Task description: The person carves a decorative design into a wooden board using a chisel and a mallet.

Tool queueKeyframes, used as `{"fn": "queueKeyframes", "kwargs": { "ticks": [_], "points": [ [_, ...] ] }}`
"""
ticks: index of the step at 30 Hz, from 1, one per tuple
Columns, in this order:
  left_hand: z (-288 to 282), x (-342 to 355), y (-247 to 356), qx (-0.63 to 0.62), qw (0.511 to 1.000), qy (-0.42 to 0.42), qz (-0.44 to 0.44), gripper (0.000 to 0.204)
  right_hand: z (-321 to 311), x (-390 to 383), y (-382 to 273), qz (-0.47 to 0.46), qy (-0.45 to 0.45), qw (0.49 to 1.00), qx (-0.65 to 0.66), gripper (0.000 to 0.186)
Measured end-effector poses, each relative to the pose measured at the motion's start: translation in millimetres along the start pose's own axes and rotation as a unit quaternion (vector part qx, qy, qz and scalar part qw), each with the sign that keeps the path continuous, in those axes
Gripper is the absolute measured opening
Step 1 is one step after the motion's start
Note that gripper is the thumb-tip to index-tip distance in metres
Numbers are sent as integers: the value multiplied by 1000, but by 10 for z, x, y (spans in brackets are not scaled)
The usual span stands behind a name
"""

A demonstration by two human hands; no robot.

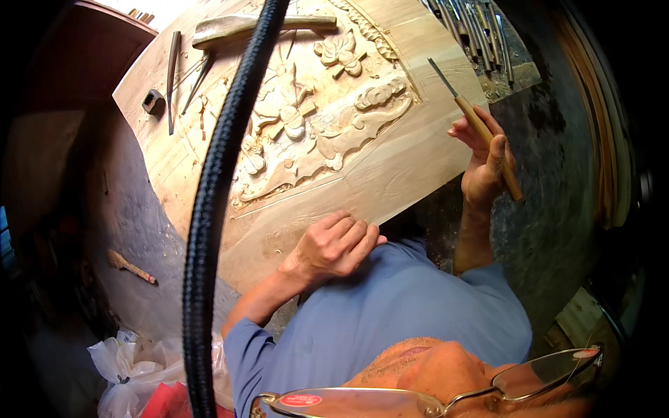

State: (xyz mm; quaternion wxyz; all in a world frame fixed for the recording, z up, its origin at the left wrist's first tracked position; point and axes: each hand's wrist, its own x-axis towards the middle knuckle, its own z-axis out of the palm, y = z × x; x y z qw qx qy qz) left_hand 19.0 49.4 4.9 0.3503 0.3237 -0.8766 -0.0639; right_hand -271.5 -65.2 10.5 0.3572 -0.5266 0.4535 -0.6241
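Observation:
A carving chisel (pixel 465 104) with a thin dark blade and a long pale wooden handle is in my right hand (pixel 482 174). The fingers and thumb close round the handle, and the blade points up and to the left, off the wood. My left hand (pixel 336 244) lies on the near edge of a broad wooden board (pixel 383 171), its fingers curled, with nothing showing in them; the palm is hidden. Raised on the board is a relief carving (pixel 334 139) of flowers, leaves and a wavy border.
At the board's far side lie a wooden mallet (pixel 233 29), a dark rod-like tool (pixel 173 76) and a small dark block (pixel 152 102). Several chisels (pixel 481 35) stand grouped at the upper right. A black braided cable (pixel 212 188) crosses the view. Plastic bags (pixel 132 369) sit lower left.

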Motion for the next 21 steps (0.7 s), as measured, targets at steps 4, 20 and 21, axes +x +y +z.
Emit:
{"fn": "queueKeyframes", "kwargs": {
  "ticks": [4,20,21],
  "points": [
    [-6,58,-64,58,993,-56,90,26,70,133,-31,-3,-43,999,1,80],
    [522,260,-473,-4,994,-48,97,6,2611,1379,156,35,-411,910,35,47],
    [510,259,-483,-12,994,-46,97,6,2854,1342,185,30,-433,900,40,48]
  ]
}}
